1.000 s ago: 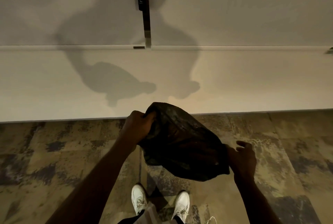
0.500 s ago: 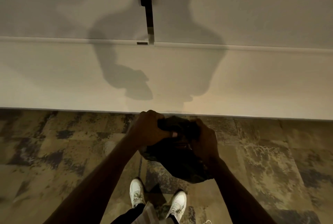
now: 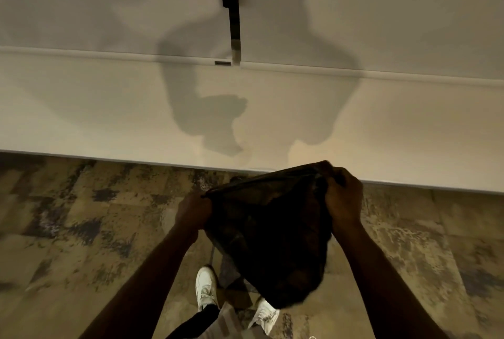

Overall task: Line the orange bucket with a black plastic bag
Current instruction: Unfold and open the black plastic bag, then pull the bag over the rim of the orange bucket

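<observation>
A black plastic bag (image 3: 268, 235) hangs in front of me at waist height, its top edge pulled taut between my two hands. My left hand (image 3: 193, 212) grips the left corner of that edge. My right hand (image 3: 342, 197) holds the right corner, slightly higher. The bag's body sags down over my feet. No orange bucket is in view.
I stand on mottled brown and grey carpet tiles (image 3: 81, 243), my white shoes (image 3: 206, 287) below the bag. A white wall (image 3: 109, 107) with a ledge runs across just ahead, and a dark vertical strip (image 3: 234, 11) hangs on it.
My hands were bunched together on the bag; they have moved apart, and the bag's top edge is now stretched wide between them. The view has shifted left.
</observation>
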Motion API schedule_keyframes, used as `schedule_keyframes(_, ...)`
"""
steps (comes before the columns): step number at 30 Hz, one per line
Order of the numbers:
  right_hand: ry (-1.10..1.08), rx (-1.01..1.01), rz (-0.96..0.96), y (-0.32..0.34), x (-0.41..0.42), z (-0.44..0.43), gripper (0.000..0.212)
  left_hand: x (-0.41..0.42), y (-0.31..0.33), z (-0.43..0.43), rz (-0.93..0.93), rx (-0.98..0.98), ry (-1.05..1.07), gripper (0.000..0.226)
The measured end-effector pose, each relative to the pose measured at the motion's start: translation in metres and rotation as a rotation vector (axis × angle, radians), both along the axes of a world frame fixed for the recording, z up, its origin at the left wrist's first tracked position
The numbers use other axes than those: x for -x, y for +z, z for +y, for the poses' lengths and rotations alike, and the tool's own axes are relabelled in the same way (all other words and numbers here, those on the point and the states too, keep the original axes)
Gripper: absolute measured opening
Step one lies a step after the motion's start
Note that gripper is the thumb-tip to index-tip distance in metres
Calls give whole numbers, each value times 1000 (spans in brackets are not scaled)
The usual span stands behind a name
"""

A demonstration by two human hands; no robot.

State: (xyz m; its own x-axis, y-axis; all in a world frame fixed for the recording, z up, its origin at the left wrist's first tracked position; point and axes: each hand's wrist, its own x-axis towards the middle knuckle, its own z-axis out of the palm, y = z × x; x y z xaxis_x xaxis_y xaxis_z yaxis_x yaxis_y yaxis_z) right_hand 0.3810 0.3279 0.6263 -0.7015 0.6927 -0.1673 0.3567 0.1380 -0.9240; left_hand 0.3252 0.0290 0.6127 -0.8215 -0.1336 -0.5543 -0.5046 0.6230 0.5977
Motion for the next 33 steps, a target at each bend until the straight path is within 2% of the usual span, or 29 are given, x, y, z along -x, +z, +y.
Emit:
schedule_keyframes(2, -90, -27, 12, -3, -6, 7, 15, -6, 0, 8, -47, -262, 199, 13)
schedule_keyframes(5, -129, -47, -53, -11, -14, 14, 27, -7, -7, 14, -171, -573, 426, 26)
schedule_keyframes(9, -130, -78, -133, -17, -29, 27, 25, -1, -18, 18, -382, -804, 475, 34)
schedule_keyframes(12, -158, -75, -185, -25, -38, 40, 24, -9, 12, 34, -300, -761, 393, 22)
schedule_keyframes(13, -192, -47, -185, -27, -40, 44, 24, -9, 12, 36, -231, -671, 326, 24)
schedule_keyframes(16, -298, -16, -199, -29, -46, 59, 31, -7, 9, 39, 69, -108, 78, 31)
schedule_keyframes(18, -321, -17, -211, -27, -50, 67, 34, -9, 14, 43, 140, 44, 41, 21)
schedule_keyframes(20, -334, 0, -178, -26, -52, 70, 31, -14, 22, 50, 240, 136, 93, 30)
schedule_keyframes(21, -328, 11, -166, -25, -53, 71, 26, -16, 26, 53, 256, 156, 104, 38)
schedule_keyframes(23, -282, 64, -170, -25, -54, 72, 16, -16, 32, 57, 198, 152, 101, 37)
schedule_keyframes(25, -224, 225, -159, -23, -54, 73, 31, -9, 31, 57, 126, 121, 73, 30)
schedule_keyframes(27, -196, 390, -135, -19, -52, 72, 38, 0, 32, 55, 176, 41, 105, 25)
schedule_keyframes(30, -186, 588, -46, -15, -45, 72, 35, 1, 45, 63, 458, -106, 159, 26)
schedule_keyframes(33, -187, 778, 221, -3, -37, 69, 31, -11, 56, 70, 896, -119, 167, 15)
